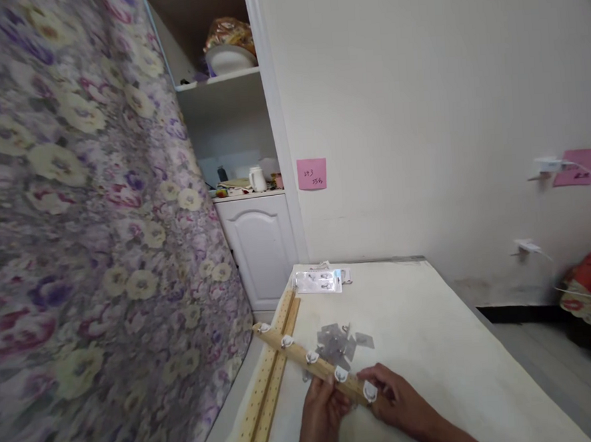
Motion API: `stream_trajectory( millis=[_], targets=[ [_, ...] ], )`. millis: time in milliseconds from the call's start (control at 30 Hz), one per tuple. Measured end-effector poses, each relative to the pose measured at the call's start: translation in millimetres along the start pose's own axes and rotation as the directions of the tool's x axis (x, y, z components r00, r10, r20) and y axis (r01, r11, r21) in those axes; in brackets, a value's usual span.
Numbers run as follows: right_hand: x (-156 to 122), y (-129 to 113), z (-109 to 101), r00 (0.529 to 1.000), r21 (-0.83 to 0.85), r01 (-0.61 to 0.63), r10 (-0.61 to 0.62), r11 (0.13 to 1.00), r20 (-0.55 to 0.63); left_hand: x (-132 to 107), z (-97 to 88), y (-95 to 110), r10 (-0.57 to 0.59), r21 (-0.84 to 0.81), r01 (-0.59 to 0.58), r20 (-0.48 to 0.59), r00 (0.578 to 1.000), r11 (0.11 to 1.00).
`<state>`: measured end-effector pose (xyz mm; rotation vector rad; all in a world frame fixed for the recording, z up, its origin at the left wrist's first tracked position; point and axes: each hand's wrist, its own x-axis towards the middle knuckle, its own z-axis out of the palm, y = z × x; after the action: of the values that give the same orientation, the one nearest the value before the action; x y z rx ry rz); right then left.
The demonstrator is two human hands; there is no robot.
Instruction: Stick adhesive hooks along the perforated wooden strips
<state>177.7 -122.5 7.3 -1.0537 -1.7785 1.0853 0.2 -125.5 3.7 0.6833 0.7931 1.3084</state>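
Note:
A short wooden strip (297,352) with several white hooks stuck along it lies slantwise over the white table (432,332). My left hand (321,406) grips the strip's near end from below, fingers curled around it. My right hand (394,396) closes on the same end, fingertips at the last white hook (370,391). A heap of grey backing papers (340,341) lies just beyond the strip. Two long perforated wooden strips (268,389) run along the table's left edge.
A clear packet of hooks (319,281) lies at the table's far edge. A floral curtain (85,227) hangs close on the left. Behind are a white cabinet (260,246) with shelves, a wall with pink notes (311,174), and stuck-on hooks (545,166).

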Motion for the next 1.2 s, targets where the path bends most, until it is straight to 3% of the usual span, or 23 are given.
stream_trajectory(
  millis=[167, 400, 600, 733, 867, 967, 1067, 1200],
  targets=[
    [13.2, 10.6, -2.1, 0.996, 0.015, -0.048, 0.047, 0.999, 0.082, -3.1, -4.2, 3.7, 0.021, -0.031, -0.024, -0.086, 0.996, 0.999],
    [24.2, 34.6, 0.6, 0.977, -0.092, -0.123, 0.104, 0.988, -0.188, -1.4, 7.1, 0.2, 0.048, 0.05, -0.039, -0.195, 0.98, 0.998],
    [30.4, 48.6, 0.1, 0.966, -0.155, -0.116, 0.075, 0.981, -0.249, 2.1, 5.7, -6.5, 0.055, 0.148, -0.035, -0.135, 0.989, 0.988],
    [34.1, 51.5, -3.3, 0.981, -0.17, -0.05, 0.016, 0.984, -0.195, 3.4, -1.7, -4.6, 0.071, 0.19, -0.043, -0.143, 0.987, 0.981],
    [34.2, 48.5, -22.6, 0.994, -0.205, -0.029, 0.006, 0.978, -0.109, 1.7, -9.5, 0.2, 0.115, 0.196, -0.079, -0.184, 0.976, 0.977],
    [28.7, 44.0, -43.9, 0.995, -0.255, -0.096, 0.083, 0.962, -0.063, -1.3, -13.0, 5.4, 0.131, 0.179, -0.098, -0.184, 0.974, 0.979],
    [19.5, 41.8, -56.4, 0.967, -0.263, -0.247, 0.256, 0.933, 0.001, -3.9, -14.5, 11.4, 0.138, 0.175, -0.103, -0.202, 0.97, 0.979],
    [12.1, 47.4, -46.0, 0.884, -0.117, -0.452, 0.462, 0.884, 0.07, -6.1, -12.0, 16.9, 0.149, 0.191, -0.104, -0.237, 0.96, 0.976]
  ],
)
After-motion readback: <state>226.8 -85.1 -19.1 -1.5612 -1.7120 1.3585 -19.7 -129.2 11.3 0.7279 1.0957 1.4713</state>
